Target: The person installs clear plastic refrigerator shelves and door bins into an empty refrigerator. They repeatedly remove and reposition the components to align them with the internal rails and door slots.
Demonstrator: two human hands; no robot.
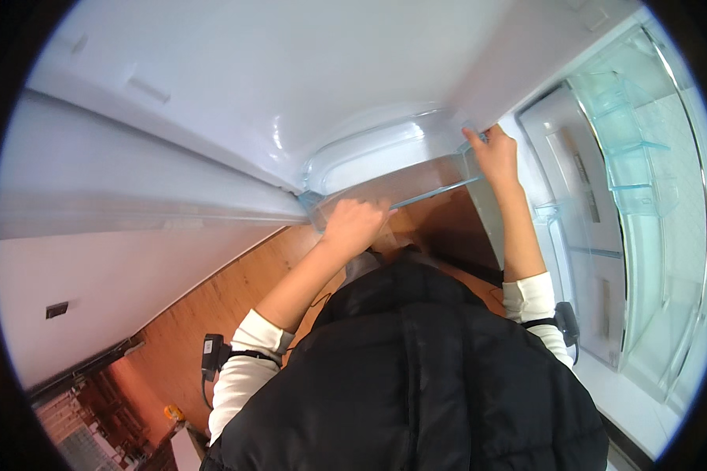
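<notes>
A clear plastic door bin (pixel 401 182) with bluish edges spans the inside of a white fridge door (pixel 291 55). My left hand (pixel 355 226) is closed over the bin's front rim near its left part, knuckles up. At the bin's right end, my right hand (pixel 495 157) grips the corner, with the thumb on top and the other fingers partly hidden behind it. The bin looks tilted, its right end higher than its left in the picture. Whether it is seated on the door or loose from it I cannot tell.
To the right are fridge drawers (pixel 577 169) and more clear bins (pixel 635 161) on another open door. A dark brown panel (pixel 457 224) stands below the bin. Wood flooring (pixel 212 294) runs to the lower left, beside a white wall (pixel 126 267) with a dark socket (pixel 56 310).
</notes>
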